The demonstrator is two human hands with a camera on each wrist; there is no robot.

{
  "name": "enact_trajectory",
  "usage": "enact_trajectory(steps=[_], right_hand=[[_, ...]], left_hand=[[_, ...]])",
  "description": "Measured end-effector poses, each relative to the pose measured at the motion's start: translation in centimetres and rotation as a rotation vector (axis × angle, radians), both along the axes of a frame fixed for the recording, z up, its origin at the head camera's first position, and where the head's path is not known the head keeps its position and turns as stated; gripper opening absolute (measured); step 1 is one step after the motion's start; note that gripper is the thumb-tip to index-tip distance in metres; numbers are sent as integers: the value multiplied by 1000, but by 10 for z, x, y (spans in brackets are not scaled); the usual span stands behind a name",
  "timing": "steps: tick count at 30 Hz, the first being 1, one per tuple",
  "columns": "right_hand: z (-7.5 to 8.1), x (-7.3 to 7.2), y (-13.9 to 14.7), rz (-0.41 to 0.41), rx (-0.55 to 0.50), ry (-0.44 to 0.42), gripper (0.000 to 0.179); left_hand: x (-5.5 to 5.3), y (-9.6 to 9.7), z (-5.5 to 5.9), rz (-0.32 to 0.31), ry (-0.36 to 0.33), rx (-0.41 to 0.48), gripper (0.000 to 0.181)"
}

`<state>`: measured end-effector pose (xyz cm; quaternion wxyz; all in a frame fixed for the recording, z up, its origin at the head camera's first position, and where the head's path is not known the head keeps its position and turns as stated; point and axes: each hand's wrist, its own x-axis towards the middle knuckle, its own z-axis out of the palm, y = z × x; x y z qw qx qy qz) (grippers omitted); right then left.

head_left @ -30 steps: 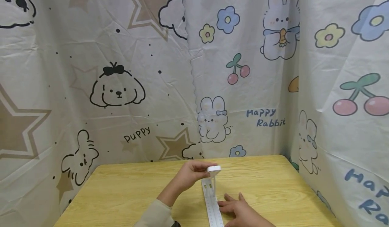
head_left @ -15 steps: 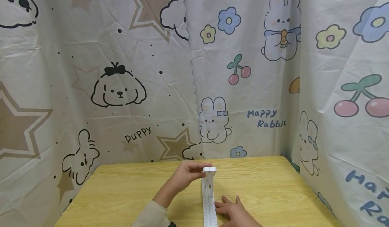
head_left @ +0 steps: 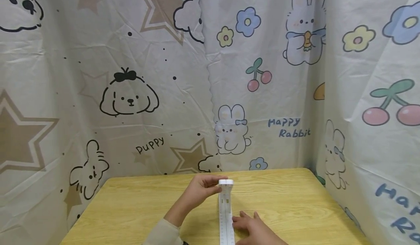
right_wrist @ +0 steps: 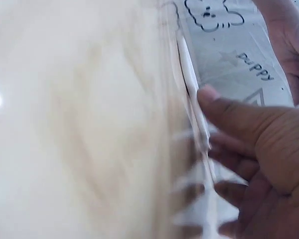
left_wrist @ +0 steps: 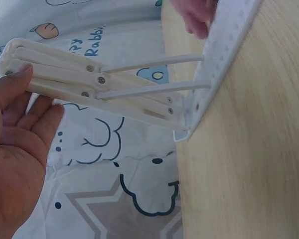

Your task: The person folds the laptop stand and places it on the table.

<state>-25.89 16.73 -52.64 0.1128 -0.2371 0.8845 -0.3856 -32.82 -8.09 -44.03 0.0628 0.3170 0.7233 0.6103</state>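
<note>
A white folding stand stands on the table, with a long base strip full of small marks or holes pointing toward me. From its far end rises a hinged upright, braced to the base by two thin struts. My left hand pinches the upright's top end, thumb on one side and fingers behind it. Low on the right side of the base, my right hand touches the strip's edge with spread fingertips. The near end of the strip runs out of the head view.
The yellow wood-grain table spreads to both sides of the stand. Behind it and at both sides hangs a printed curtain with puppies, rabbits, stars and flowers.
The upright's top has shifted slightly left and squared up with the base strip, the left hand moving with it. The strip turned a little straighter, and the right hand moved slightly left.
</note>
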Motion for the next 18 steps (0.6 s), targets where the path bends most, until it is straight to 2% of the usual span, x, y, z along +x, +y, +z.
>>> enact_trajectory(steps=[2, 5, 10, 13, 18], right_hand=[[3, -3, 3, -25, -22, -28, 55], [6, -11, 8, -59, -28, -2, 55], [9, -29, 13, -113, -25, 110, 55], [11, -41, 12, -129, -28, 154, 54], [9, -58, 6, -132, -36, 193, 48]], left_hand=[[2, -4, -4, 41, 12, -30, 36], [5, -12, -12, 128, 32, -93, 35], [4, -25, -28, 234, 15, -186, 28], [0, -27, -40, 251, 14, -255, 29], [-7, -20, -58, 229, 5, -376, 28]])
